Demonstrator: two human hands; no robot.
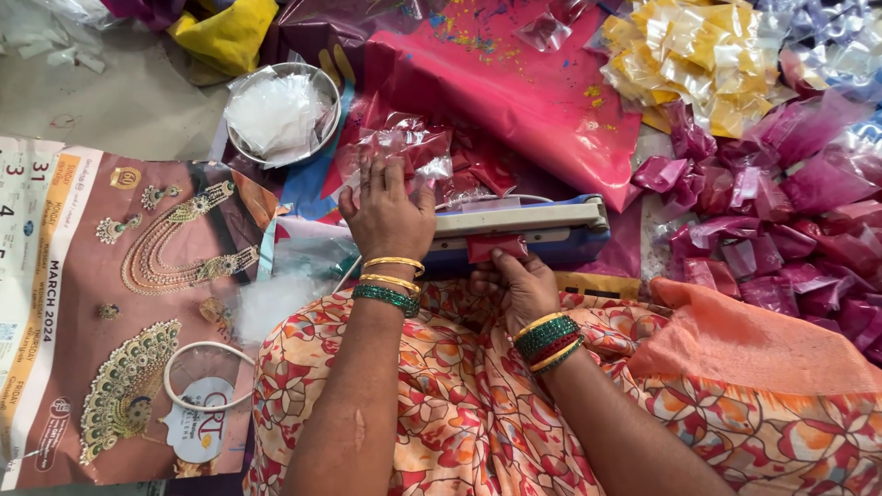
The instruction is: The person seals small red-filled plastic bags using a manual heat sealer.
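One sealer (551, 230) lies in front of the person, its pale bar running sideways over a blue base. Two hands work at it. The left hand (386, 216) lies flat, fingers (381, 174) together and stretched forward, pressing on the bar's left end; the fingertips reach a crumpled clear bag (404, 147) with pink inside, which lies just beyond them. The right hand (524, 285) is below the sealer, fingers (505, 266) curled narrow and pinching one small red packet (496, 246). That packet sits at the fingertips, its upper edge tucked under the bar, just right of the left wrist.

One steel bowl (326, 92) stands up and left of the left fingers, holding a heap of clear bags (276, 115); their number cannot be told. One big pink sheet (533, 101) spreads beyond both hands, speckled with coloured powder. To the right of the right fingers, well apart, lies a pile of pink packets (781, 239), too many to count, and above it a pile of yellow packets (698, 55), likewise uncounted. One calendar page (110, 303) with pictured jewellery lies left of the left arm.
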